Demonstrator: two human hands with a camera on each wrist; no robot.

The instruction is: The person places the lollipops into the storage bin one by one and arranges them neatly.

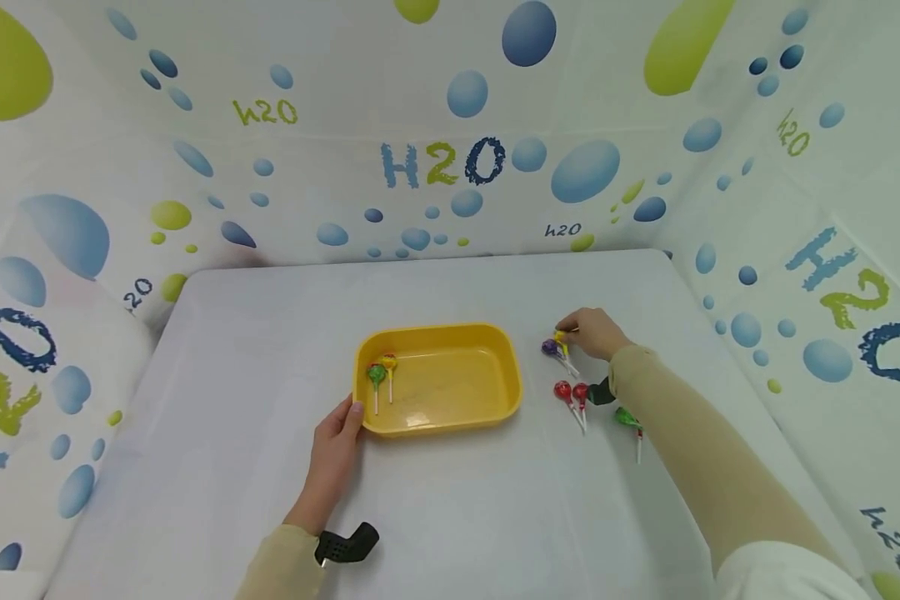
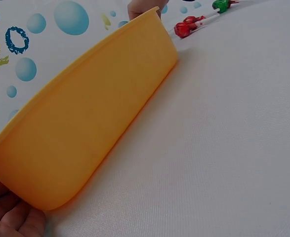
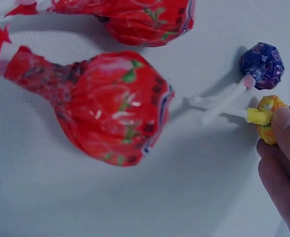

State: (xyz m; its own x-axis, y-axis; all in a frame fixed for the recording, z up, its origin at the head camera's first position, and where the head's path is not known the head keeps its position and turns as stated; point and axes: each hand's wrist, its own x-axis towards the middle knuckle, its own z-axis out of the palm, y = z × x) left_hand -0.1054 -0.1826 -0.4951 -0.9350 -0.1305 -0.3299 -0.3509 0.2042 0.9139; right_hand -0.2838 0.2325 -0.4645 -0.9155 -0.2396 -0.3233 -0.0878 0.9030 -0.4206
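Note:
My right hand [image 1: 596, 333] pinches the head of a yellow lollipop [image 3: 267, 121] between thumb and fingers. A purple lollipop [image 1: 550, 348] lies right beside it, their white sticks crossing in the right wrist view. At the near left corner of a yellow tray [image 1: 442, 427], my left hand [image 1: 335, 437] grips the wall with the thumb at the rim; its curled fingers [image 2: 16, 217] show low in the left wrist view. Inside the tray, at its left end, lie a green lollipop [image 1: 377, 375] and another yellow lollipop [image 1: 389, 364].
Two red lollipops [image 1: 563, 390] [image 3: 115, 108] lie on the white table [image 1: 457, 517] nearer me than the right hand. Another green lollipop [image 1: 627, 418] lies beside the right forearm, partly hidden by it. Patterned curtains [image 1: 307, 175] stand behind the table and at both sides.

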